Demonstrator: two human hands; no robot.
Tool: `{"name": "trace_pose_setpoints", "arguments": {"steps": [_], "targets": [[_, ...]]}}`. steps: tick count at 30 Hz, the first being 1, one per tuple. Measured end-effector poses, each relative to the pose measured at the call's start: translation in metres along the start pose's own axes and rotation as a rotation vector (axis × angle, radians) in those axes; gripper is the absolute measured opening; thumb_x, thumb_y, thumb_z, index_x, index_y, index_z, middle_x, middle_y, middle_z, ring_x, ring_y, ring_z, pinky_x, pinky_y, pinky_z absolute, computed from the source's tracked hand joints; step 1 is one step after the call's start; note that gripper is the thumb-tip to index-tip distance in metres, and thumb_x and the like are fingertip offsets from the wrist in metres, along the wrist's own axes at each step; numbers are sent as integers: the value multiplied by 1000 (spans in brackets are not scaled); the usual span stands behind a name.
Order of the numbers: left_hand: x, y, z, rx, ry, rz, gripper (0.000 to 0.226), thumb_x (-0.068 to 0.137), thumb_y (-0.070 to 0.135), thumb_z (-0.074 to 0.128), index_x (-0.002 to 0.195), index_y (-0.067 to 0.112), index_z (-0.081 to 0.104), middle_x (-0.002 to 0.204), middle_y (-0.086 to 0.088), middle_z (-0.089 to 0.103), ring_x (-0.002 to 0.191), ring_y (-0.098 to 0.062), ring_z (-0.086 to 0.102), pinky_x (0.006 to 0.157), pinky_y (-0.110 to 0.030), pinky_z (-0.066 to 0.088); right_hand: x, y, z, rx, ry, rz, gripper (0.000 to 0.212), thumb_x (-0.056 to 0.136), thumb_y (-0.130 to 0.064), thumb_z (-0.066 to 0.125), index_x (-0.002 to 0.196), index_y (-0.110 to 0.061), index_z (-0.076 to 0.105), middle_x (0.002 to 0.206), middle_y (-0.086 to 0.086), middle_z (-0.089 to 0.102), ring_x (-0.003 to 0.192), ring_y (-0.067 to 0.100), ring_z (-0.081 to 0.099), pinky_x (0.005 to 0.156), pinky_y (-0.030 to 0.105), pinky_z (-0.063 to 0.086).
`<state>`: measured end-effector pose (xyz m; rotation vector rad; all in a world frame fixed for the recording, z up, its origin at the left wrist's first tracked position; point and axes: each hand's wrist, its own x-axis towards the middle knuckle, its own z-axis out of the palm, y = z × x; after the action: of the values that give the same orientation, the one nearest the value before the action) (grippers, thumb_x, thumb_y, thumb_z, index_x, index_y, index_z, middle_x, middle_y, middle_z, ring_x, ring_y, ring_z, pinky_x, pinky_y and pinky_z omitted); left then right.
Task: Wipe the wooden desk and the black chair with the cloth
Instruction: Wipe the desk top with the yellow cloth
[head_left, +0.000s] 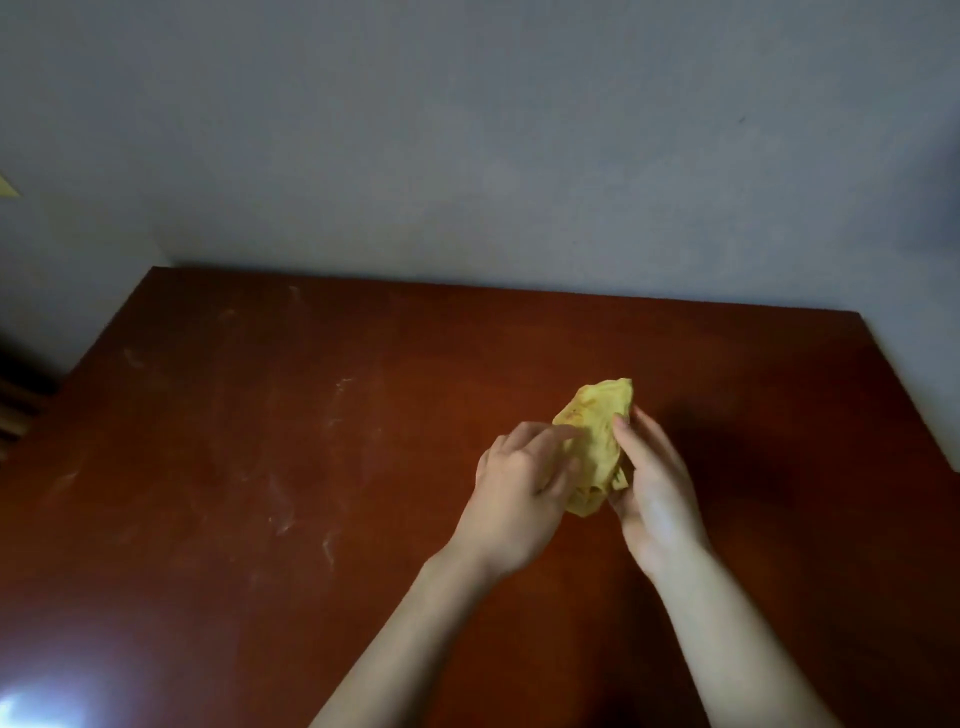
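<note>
Filling the upper half of the view, a plain grey-blue painted wall (467, 130) is standing behind a wide reddish-brown wooden desk (260, 467), whose back edge is running along the foot of the wall. The desk top is spreading across the whole lower half, and a bright patch of glare (41, 701) is shining on its near left corner.

Two bare forearms are reaching in from the bottom edge over the right-hand part of the desk, ending close together. The left hand (522, 483) is showing its back to the camera, its fingers bending forward and its forefinger and thumb pinching into the left side of a crumpled yellow cloth (597, 431). The right hand (654, 493) is cupping the same cloth from the right, thumb lying on top and fingers curling round beneath it.

The cloth is sitting bunched between the two hands, right of the desk's middle and well back from its near edge; whether it is touching the wood cannot be told. Pale dusty streaks (283, 512) are marking the desk's left half, well apart from the cloth.
</note>
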<state>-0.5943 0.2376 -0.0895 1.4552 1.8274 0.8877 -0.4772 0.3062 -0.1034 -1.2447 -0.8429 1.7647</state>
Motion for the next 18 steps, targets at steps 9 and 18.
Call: {"name": "trace_pose_setpoints", "arguments": {"steps": [9,18], "targets": [[-2,-117,-148,-160,-160,62,36,97,24,51,133,23,52,129,16,47,123,-3,44,108,-28,36,-3,58,164,36,124,27,39,87,-3,58,124,-17,59,110,8,70,94,19,69,67,26,52],[-5,-177,-191,-276,-392,77,37,97,31,51,133,30,52,118,17,57,119,-2,49,102,-20,37,-35,97,205,9,335,98,48,74,-30,68,120,-19,61,109,10,70,97,28,68,76,39,52]]}}
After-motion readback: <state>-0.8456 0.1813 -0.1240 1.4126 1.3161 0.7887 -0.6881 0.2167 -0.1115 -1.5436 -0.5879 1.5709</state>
